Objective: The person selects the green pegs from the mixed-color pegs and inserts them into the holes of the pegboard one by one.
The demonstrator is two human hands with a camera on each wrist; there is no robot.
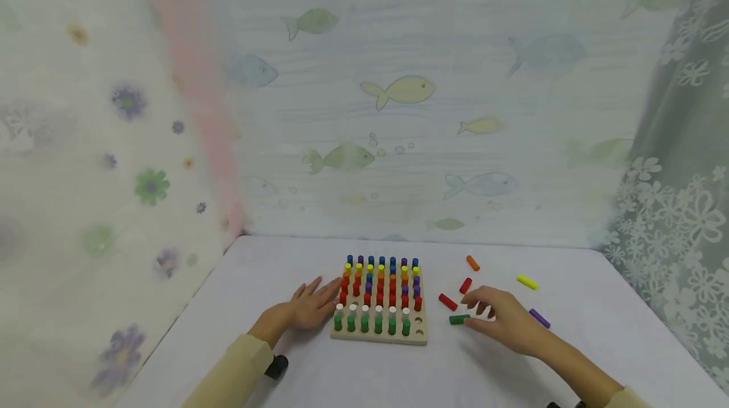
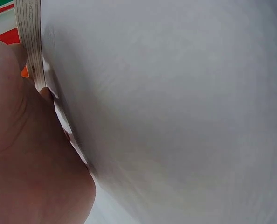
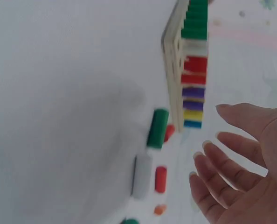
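Observation:
A wooden peg board [image 1: 378, 337] stands on the table with rows of colored pegs in it; two holes at its front right corner hold no peg. My left hand [image 1: 312, 307] lies spread on the table, its fingertips at the board's left edge. In the left wrist view the board's side [image 2: 30, 42] shows beside that hand. On the right, my right hand [image 1: 501, 316] hovers with loosely bent fingers close to a loose green peg [image 1: 459, 319]. The right wrist view shows its fingers [image 3: 222, 182] apart with nothing between them, and a white peg [image 3: 142, 177] near the green one.
Loose pegs lie right of the board: two red, one of them a red peg [image 1: 448, 302], an orange peg [image 1: 473, 263], a yellow peg [image 1: 527, 281] and a purple peg [image 1: 539, 318]. A fish-patterned curtain [image 1: 398, 142] hangs behind the white table [image 1: 370, 379].

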